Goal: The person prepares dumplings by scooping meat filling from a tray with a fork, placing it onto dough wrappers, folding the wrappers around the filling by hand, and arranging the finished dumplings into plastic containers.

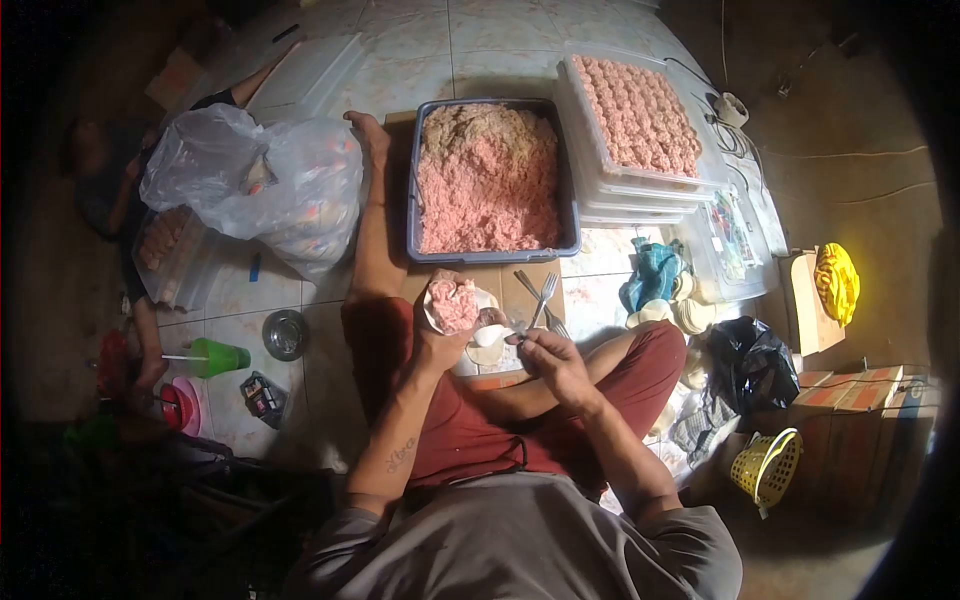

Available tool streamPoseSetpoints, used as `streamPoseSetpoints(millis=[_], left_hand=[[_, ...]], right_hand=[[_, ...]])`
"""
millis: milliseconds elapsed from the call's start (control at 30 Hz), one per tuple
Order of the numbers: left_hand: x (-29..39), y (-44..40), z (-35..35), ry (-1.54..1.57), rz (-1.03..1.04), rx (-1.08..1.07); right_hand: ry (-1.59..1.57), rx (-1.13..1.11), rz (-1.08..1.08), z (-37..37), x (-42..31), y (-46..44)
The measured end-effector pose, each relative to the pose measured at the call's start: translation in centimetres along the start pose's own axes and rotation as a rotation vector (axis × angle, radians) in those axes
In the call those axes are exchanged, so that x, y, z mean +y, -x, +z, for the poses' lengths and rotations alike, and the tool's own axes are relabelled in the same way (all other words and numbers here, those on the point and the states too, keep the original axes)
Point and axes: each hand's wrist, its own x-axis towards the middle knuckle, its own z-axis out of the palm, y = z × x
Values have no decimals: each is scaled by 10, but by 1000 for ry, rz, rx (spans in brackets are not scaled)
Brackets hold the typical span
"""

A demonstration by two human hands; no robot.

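My left hand point(440, 345) is cupped round a clump of pink minced meat point(453, 303), with a pale round wrapper at its edge. Beside its fingers is a white wrapper piece point(488, 335). My right hand point(556, 365) is pinched on a thin metal utensil, whose kind I cannot make out, its tip close to the white piece. A fork point(546, 291) and a second utensil partly hidden below it lie on cardboard point(505, 283) just beyond my hands. Ahead stands a grey-blue tub point(494, 256) heaped with pink minced meat.
Stacked clear trays point(640, 190) at right carry rows of meat dumplings. Stacks of pale wrappers point(692, 316) and a teal cloth point(650, 275) lie nearer. A plastic bag point(300, 200), a green cup point(218, 357) and another person's hand point(150, 370) are at left. A yellow basket point(765, 470) stands right.
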Motion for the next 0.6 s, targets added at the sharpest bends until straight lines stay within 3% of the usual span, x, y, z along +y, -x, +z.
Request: streamPoseSetpoints(millis=[33,100,133,167,233,267,300,367,400,500,533,567,600], left_hand=[[-1,0,2,1,1,-10],[-7,3,6,-295,170,-227],[-7,2,6,-396,166,-238],[-7,2,5,-395,166,-240],[7,0,0,-356,-56,-116],[-4,1,-6,-140,-101,-169],[-2,0,-13,-140,-105,-162],[3,-4,-21,-15,-188,-288],[-17,4,-15,63,-98,-174],[-34,16,2,172,-64,-135],[-8,6,2,-55,23,-303],[-14,10,6,-53,21,-306],[-24,14,10,0,-56,-173]], right_hand=[[-5,7,-4,11,1,-3],[269,38,-233,30,0,-8],[537,89,-395,33,-9,-9],[536,90,-394,30,-19,-10],[900,173,-516,16,-35,-8],[684,216,-486,5,-17,-11],[687,210,-483,3,-19,-5],[393,130,-40,-1,-22,5],[217,61,-17,-1,-9,6],[240,21,-165,28,7,4],[386,71,-451,36,20,-9],[385,76,-449,30,23,-7],[668,160,-458,36,2,-4]])
